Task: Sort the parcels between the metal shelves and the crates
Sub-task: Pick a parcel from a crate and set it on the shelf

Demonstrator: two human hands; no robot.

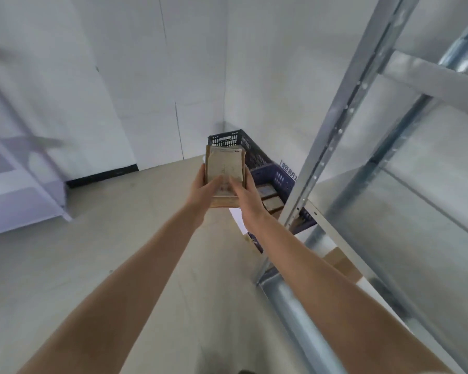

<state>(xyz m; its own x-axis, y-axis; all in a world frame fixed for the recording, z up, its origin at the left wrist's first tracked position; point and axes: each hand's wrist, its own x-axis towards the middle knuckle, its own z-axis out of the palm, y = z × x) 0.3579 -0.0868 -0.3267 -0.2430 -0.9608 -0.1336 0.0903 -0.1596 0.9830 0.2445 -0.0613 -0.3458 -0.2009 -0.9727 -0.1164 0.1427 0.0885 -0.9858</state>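
I hold a brown cardboard parcel [225, 166] with a white label out in front of me at arm's length. My left hand [203, 188] grips its left side, thumb on top. My right hand [247, 194] grips its right side, thumb on the label. Behind and below the parcel stands a dark blue plastic crate [257, 160] on the floor in the corner. A few brown parcels [269, 199] lie inside it. The metal shelf unit [343, 125] rises close on my right.
A lower shelf of the metal unit holds a flat brown parcel [343, 263]. A second, blurred shelf unit [19, 168] stands at the left wall. Pale floor [119, 238] spreads between the two units. White walls meet in the corner behind the crate.
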